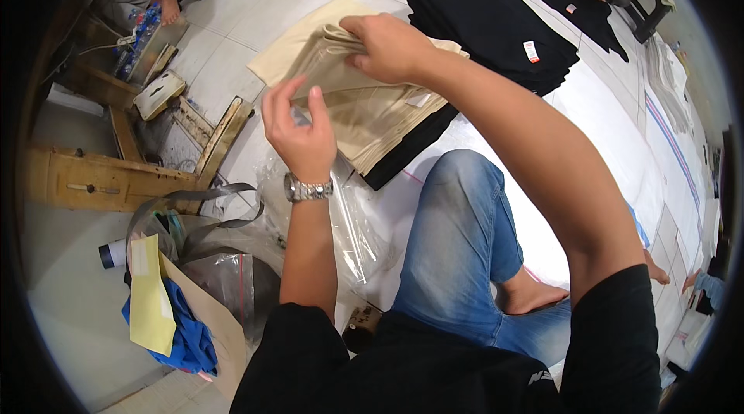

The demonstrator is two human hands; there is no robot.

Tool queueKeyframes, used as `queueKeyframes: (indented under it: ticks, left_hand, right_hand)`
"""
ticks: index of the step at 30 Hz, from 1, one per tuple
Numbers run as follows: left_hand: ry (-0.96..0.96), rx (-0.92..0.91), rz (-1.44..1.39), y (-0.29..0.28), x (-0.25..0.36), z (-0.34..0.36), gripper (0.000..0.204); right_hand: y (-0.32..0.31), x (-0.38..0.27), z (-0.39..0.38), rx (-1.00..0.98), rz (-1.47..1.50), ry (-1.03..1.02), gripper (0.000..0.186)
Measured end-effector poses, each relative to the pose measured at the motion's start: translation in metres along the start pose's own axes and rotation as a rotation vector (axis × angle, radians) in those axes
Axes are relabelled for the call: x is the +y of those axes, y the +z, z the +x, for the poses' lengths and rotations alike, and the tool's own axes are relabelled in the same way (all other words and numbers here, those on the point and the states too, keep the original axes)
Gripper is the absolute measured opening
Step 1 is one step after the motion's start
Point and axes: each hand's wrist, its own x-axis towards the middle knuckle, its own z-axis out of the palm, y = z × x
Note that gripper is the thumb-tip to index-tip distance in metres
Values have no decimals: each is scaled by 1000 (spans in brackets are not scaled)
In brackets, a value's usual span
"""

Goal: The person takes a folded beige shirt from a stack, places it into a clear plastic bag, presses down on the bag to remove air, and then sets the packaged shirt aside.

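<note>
Right hand (pixel 390 48) pinches folded beige cloth (pixel 328 50), some fingertips hidden; left hand (pixel 299 137) spread wide, contact at its fingertips unclear.

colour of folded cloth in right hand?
Beige; the folded cloth in the right hand shows best in the head view.

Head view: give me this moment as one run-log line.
right hand: pinching folded edge of beige cloth | left hand: open, fingers raised near it | beyond: black cloth stack
</note>
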Motion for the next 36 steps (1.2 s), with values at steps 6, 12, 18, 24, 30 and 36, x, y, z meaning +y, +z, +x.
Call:
queueKeyframes:
  ticks: [6,12,18,24,30,36]
  left_hand:
    - [153,-507,180,59,4,-32,27]
    - [-404,-737,17,103,-14,-14,26]
    - [-975,-638,-571,93,-24,2,17]
    - [-760,-557,-444,77,-19,-4,19]
    - [0,-673,-131,-28,-35,-41,39]
    - [38,-735,-29,-38,-31,-44,36]
  right_hand:
    - [-14,-8,16,70,2,21,31]
    - [-23,-8,8,72,-5,26,31]
    - [-26,-2,3,65,32,60,29]
    - [-19,0,3,51,38,50,27]
    - [-13,-3,-9,35,83,19,28]
    - [0,-4,-19,-28,112,63,28]
